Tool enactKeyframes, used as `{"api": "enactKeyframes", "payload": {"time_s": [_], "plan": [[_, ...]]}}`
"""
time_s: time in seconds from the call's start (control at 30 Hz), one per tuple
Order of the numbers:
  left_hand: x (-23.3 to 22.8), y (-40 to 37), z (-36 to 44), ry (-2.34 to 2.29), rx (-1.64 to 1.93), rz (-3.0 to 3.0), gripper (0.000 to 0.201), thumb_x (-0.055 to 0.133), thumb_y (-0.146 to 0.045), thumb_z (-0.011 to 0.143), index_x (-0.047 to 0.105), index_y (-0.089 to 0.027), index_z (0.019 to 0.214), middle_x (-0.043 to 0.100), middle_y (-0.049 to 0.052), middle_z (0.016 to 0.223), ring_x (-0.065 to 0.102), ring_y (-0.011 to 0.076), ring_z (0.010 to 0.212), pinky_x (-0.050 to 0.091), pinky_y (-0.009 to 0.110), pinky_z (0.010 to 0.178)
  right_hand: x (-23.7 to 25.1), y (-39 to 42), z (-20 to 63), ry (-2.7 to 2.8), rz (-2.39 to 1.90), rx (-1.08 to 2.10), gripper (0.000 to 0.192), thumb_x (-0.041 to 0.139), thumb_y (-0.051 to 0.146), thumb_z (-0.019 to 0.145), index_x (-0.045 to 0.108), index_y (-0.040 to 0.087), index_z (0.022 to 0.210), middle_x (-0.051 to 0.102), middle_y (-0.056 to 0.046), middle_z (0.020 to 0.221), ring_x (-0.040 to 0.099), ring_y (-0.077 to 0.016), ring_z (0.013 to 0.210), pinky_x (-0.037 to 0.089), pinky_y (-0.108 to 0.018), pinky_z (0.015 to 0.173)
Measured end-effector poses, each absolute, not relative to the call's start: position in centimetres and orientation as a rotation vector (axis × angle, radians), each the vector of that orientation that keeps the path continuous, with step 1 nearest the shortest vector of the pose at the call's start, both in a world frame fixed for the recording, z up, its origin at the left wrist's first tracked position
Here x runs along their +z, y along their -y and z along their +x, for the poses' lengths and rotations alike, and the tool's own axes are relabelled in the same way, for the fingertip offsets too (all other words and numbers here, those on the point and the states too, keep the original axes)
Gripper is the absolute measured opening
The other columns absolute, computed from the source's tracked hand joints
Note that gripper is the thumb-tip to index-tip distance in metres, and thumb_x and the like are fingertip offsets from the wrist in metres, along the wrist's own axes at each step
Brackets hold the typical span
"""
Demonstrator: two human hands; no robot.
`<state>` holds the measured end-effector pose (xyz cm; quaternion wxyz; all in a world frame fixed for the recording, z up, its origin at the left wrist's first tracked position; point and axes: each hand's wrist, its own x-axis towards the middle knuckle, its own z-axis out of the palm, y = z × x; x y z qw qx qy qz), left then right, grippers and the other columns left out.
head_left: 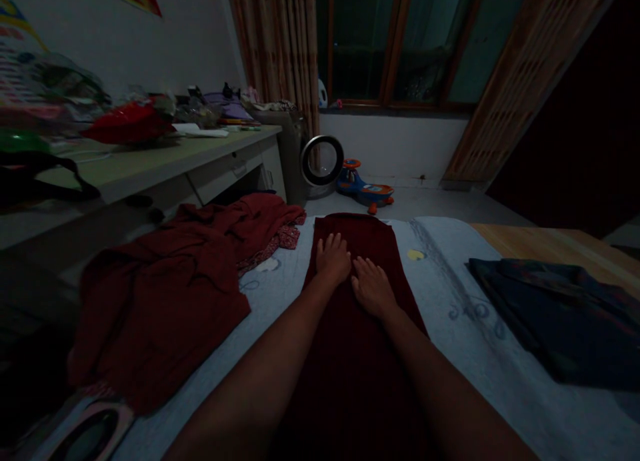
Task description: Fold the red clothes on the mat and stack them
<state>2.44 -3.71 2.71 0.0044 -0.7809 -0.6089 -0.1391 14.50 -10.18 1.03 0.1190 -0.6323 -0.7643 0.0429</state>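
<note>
Both bare forearms stretch straight ahead from the bottom edge of the view, toward twelve o'clock, and the two hands lie palm down, side by side, on a long dark maroon cloth folded into a narrow strip (360, 354). The left hand (333, 259) rests flat with its fingers spread and pointing away; the right hand (371, 289) lies just beside it, slightly nearer the body, fingers loosely extended. Neither hand grips anything; both only press on the fabric. The strip runs lengthwise down the middle of a pale blue-grey printed bedsheet (465, 314), its far end close to the mattress edge at twelve o'clock. At nine o'clock a crumpled heap of dark red garments (170, 294) lies near the strip, with a band of bare sheet between them. At three o'clock a folded dark navy cloth (560, 321) lies well apart, with open sheet on that side. Beyond the bed a blue and orange ride-on toy car (365, 187) stands on the floor beside a round ring-shaped fan (321, 161).
</note>
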Motion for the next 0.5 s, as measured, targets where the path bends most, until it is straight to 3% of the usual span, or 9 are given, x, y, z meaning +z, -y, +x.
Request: {"api": "enactKeyframes", "payload": {"time_s": [0.1, 0.27, 0.5], "plan": [[2.3, 1.6, 2.3, 1.802, -0.344, -2.617, 0.056, 0.026, -0.047, 0.096, 0.038, -0.021, 0.145, 0.027, 0.004, 0.158, 0.016, 0.0201, 0.147, 0.012, 0.042, 0.119, 1.1, 10.2, 14.4, 2.231, -1.845, 0.145, 0.055, 0.032, 0.033, 0.095, 0.034, 0.018, 0.148, 0.033, -0.007, 0.154, 0.026, -0.0267, 0.142, 0.021, -0.048, 0.114], [1.3, -1.5, 1.9, 1.908, -0.172, -2.661, 0.077, 0.021, -0.066, 0.091, 0.026, -0.018, 0.151, 0.018, 0.01, 0.16, 0.011, 0.0247, 0.148, 0.012, 0.048, 0.118, 1.3, 10.2, 14.3, 2.227, -1.85, 0.159, 0.055, 0.032, 0.033, 0.095, 0.036, 0.017, 0.147, 0.033, -0.008, 0.154, 0.027, -0.0264, 0.142, 0.02, -0.047, 0.114], [1.4, -4.2, 1.9, 2.094, -0.212, -2.53, 0.085, 0.02, -0.073, 0.087, 0.021, -0.018, 0.153, 0.014, 0.015, 0.16, 0.011, 0.0314, 0.147, 0.014, 0.047, 0.117, 1.5, 10.3, 14.2, 2.23, -1.876, 0.174, 0.055, 0.031, 0.034, 0.095, 0.037, 0.015, 0.147, 0.031, -0.008, 0.155, 0.025, -0.027, 0.143, 0.02, -0.047, 0.115]]}}
